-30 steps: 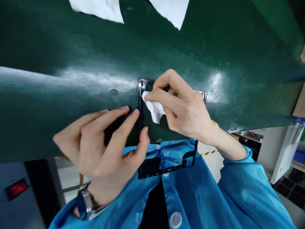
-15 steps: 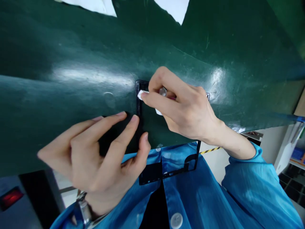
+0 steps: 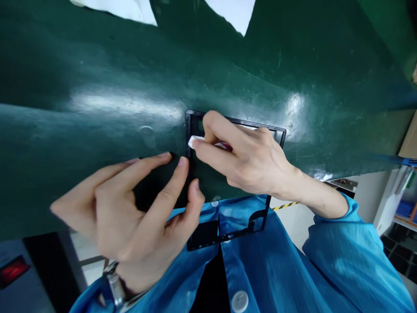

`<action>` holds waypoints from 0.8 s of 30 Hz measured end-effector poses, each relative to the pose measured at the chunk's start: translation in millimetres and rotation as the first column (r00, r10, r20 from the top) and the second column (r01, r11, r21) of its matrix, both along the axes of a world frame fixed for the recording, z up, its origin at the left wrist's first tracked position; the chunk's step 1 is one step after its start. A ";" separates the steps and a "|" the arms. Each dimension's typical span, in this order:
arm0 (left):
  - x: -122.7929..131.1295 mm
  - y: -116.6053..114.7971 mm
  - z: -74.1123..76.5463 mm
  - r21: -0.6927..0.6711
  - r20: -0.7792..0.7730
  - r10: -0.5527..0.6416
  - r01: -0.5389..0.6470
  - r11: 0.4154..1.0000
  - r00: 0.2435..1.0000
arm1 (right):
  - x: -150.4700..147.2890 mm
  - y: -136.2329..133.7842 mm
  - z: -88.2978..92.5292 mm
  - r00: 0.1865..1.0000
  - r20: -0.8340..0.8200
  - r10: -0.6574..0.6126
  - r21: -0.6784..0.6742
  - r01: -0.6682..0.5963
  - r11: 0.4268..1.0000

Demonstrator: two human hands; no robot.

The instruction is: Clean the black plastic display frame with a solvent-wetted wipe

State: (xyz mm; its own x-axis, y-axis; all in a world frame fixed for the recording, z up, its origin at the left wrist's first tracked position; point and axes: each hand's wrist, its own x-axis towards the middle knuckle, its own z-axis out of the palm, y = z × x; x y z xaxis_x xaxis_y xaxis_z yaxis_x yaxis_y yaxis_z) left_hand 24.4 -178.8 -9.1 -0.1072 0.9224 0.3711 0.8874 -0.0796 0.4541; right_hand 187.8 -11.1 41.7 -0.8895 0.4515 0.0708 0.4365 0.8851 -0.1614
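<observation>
A thin black rectangular plastic frame [image 3: 236, 120] lies on the green tabletop, its near part reaching past the edge in front of the blue jacket. My left hand [image 3: 140, 204] holds the frame's left side, index fingertip at the bar and thumb just inside it. The other left fingers rest on the table. My right hand [image 3: 247, 156] is closed above the frame, pinching a small folded white wipe [image 3: 194, 141] against the inner left bar near the far corner. Something dark pink [image 3: 225, 146] shows inside that hand; its kind is hidden.
Two white sheets [image 3: 233, 13] lie at the far side of the green table [image 3: 293, 56]. The table's near edge runs just below my hands. Beyond it on the right are yellow-black floor tape [image 3: 284, 206] and a shelf with a blue bin [image 3: 405, 208].
My right hand has slid the wipe a little towards me along the frame's left bar, uncovering more of the far bar. My left hand stays in nearly the same place.
</observation>
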 end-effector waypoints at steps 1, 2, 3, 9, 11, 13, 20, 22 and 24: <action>-0.1 0.0 -0.7 0.006 0.001 -0.004 0.004 1.000 1.000 | -0.1 0.7 -3.9 0.999 -0.035 -0.012 0.001 0.012 1.000; -0.1 0.1 -1.4 0.014 0.004 -0.006 0.006 1.000 1.000 | -0.7 1.7 -7.4 0.996 -0.078 -0.032 -0.012 0.031 0.999; -0.1 0.3 -2.0 0.017 0.009 -0.007 0.007 1.000 1.000 | -1.8 2.6 -9.7 0.990 -0.132 -0.045 -0.040 0.040 0.998; -0.3 2.3 0.2 0.051 0.005 -0.011 0.011 0.999 1.000 | -11.4 -0.6 8.9 0.993 0.032 -0.112 -0.241 0.117 0.963; 0.0 2.5 1.4 0.032 0.012 -0.012 0.011 0.999 1.000 | -12.7 -1.5 15.1 0.992 0.073 -0.106 -0.266 0.121 0.956; 0.8 2.8 1.4 0.016 0.027 -0.005 0.004 1.000 1.000 | -12.8 -1.1 15.6 0.990 0.083 -0.110 -0.276 0.129 0.952; 0.9 2.7 0.3 0.029 0.023 0.008 -0.008 1.000 1.000 | -10.3 -2.4 7.6 0.996 0.030 -0.080 -0.194 0.084 0.977; -0.1 1.9 0.4 0.036 0.011 0.003 -0.004 0.999 1.000 | -10.4 -4.2 9.5 0.997 0.046 -0.066 -0.184 0.074 0.980; -0.3 1.5 0.1 0.036 0.001 -0.003 0.003 0.999 1.000 | -11.1 -5.0 11.2 0.996 0.079 -0.043 -0.160 0.056 0.986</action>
State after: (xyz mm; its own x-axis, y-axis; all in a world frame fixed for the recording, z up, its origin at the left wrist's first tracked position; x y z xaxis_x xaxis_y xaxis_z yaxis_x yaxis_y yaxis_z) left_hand 24.1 -177.3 -8.9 -0.1052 0.9086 0.4043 0.8865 -0.0985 0.4521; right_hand 176.7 -16.0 52.9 -0.8658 0.4951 -0.0730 0.4953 0.8271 -0.2657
